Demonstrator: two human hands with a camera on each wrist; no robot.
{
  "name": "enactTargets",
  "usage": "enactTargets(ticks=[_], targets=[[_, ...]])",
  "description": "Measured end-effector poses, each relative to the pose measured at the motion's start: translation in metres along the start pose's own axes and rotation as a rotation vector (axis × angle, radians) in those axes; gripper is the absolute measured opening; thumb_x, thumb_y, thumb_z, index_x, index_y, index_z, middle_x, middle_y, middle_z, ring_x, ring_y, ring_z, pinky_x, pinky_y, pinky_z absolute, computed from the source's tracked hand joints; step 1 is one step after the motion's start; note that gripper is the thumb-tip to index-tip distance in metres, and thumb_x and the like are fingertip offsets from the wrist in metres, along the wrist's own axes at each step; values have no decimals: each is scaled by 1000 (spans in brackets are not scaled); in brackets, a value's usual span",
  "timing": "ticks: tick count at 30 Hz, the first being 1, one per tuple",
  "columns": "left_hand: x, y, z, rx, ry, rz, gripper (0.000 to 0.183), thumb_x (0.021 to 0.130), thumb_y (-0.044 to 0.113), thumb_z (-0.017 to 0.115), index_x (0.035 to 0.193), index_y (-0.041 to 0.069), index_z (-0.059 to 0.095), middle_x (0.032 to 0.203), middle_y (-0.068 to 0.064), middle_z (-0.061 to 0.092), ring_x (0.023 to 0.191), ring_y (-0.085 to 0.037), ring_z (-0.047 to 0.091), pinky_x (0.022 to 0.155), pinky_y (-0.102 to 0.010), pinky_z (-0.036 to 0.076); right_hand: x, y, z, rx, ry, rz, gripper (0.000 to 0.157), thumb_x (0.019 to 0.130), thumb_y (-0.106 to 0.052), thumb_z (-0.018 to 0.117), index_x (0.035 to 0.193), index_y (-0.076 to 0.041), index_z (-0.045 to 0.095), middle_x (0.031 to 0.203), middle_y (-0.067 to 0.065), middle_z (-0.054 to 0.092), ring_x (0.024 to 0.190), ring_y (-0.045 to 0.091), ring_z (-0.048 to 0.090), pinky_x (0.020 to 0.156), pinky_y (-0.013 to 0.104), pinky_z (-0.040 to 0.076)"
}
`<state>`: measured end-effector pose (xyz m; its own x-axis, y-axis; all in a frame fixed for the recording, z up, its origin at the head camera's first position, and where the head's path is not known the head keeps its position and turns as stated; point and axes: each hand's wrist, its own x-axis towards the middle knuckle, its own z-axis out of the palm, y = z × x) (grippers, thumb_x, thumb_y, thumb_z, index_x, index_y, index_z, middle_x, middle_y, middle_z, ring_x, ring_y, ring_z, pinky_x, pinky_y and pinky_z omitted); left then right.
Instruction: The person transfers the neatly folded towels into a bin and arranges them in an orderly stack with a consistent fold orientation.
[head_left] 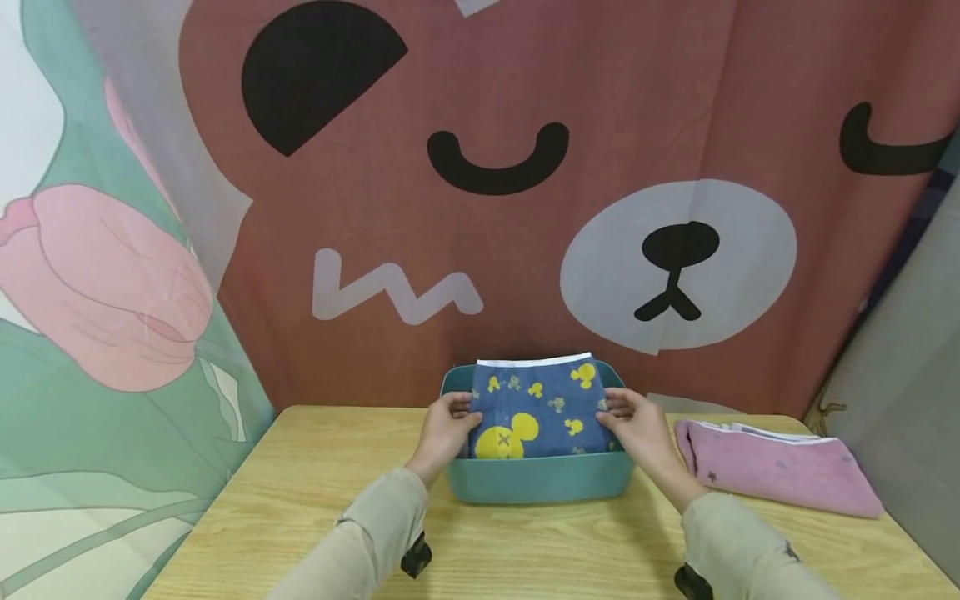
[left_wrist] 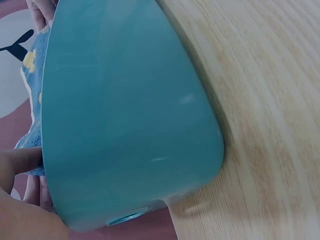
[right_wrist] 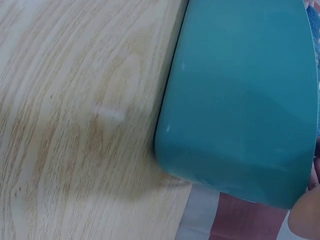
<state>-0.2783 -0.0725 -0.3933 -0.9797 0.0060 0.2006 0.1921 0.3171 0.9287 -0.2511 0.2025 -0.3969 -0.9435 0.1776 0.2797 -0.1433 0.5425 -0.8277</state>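
Both left fingers (head_left: 457, 399) and right fingers (head_left: 624, 397) pinch fuzzy blue towel (head_left: 551, 421), partly inside smooth, round-cornered bin (head_left: 540, 481)

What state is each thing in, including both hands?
Left hand: pinching the blue cloth's left edge
Right hand: pinching its right edge
Blue cloth: apparently folded, tilted up, partly inside the bin
Teal bin: open-topped, upright on the table
Pink cloth: folded, lying on the table
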Motion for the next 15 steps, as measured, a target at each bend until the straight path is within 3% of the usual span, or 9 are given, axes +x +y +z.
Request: enactTargets(ticks=[5,9,15], targets=[[-1,1,-1,-35,-9,9,31,87,-6,68,117,-10,61,109,-20,64,102,-33,61,89,-41,53,-1,0,1,23,12,-26,34,92,-1,67,125,7,61,107,21,67,99,31,64,80,26,54],[-2,2,-3,-102,-25,12,34,84,-12,66,118,-12,60,111,-24,64,105,-38,60,87,-38,54,-2,-2,0,73,31,11,32,95,-3,64,126,3,63,110,20,69,101,28,65,76,13,49],[-5,3,-3,-155,-8,27,32,87,-8,65,119,-8,62,111,-19,66,103,-32,63,85,-35,55,-2,-3,-4,97,28,51,32,97,-8,64,127,0,63,113,17,69,103,24,65,77,11,48]])
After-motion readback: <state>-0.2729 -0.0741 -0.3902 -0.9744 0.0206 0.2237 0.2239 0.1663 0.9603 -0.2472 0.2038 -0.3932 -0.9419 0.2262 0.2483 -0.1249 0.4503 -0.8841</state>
